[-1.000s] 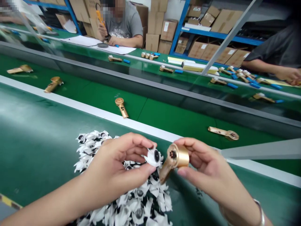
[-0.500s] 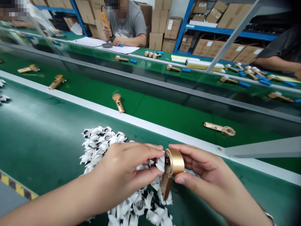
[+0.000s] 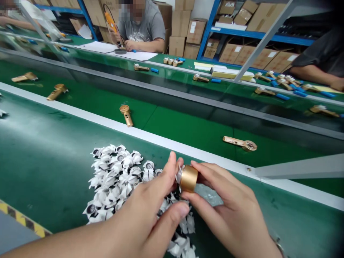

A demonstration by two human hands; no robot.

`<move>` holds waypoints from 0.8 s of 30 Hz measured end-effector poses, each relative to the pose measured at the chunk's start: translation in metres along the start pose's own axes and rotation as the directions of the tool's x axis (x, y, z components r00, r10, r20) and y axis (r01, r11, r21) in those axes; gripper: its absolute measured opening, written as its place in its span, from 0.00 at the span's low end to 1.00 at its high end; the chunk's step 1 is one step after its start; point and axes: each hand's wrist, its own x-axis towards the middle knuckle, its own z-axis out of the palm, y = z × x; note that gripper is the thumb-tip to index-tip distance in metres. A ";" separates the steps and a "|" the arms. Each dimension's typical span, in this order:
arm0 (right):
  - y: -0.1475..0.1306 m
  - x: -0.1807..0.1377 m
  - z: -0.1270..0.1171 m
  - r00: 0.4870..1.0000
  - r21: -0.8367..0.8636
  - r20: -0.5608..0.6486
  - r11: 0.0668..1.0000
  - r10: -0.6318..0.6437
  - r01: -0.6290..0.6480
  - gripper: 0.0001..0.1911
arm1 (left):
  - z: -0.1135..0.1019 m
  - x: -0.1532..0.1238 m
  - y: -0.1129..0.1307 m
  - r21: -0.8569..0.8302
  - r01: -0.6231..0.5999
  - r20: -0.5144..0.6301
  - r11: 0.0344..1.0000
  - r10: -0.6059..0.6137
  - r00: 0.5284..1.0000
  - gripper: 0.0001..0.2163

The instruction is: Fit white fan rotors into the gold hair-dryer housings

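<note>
My right hand [image 3: 228,200] grips a gold handheld fan housing [image 3: 189,178] by its round head, between thumb and fingers. A white fan blade [image 3: 178,174] sits at the open left side of that head; how deep it sits I cannot tell. My left hand [image 3: 153,200] is beside the blade, fingers stretched and thumb spread apart; its palm or fingers may be touching the blade. The handle of the housing is hidden. Below and left of my hands lies a pile of white fan blades [image 3: 115,175] with dark hubs, partly covered by my left arm.
On the green conveyor belt [image 3: 174,123], beyond a white rail [image 3: 158,139], lie several gold housings [image 3: 126,115]. Across it, a person [image 3: 145,28] holds an orange tool [image 3: 110,21]. Gold fans with blue parts [image 3: 287,82] are near another person's arm [image 3: 317,73]. A slanted post [image 3: 301,167] stands at right.
My left fingers have let go of the fan blade and straightened. The blade now sits at the housing's head. The housing has turned and shifted slightly left. Belt housings appear farther left.
</note>
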 end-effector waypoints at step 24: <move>0.088 -0.057 -0.045 0.938 -0.443 0.151 0.870 0.311 -0.217 0.08 | -0.084 0.055 -0.107 0.753 -0.101 0.308 0.651 -0.213 0.927 0.12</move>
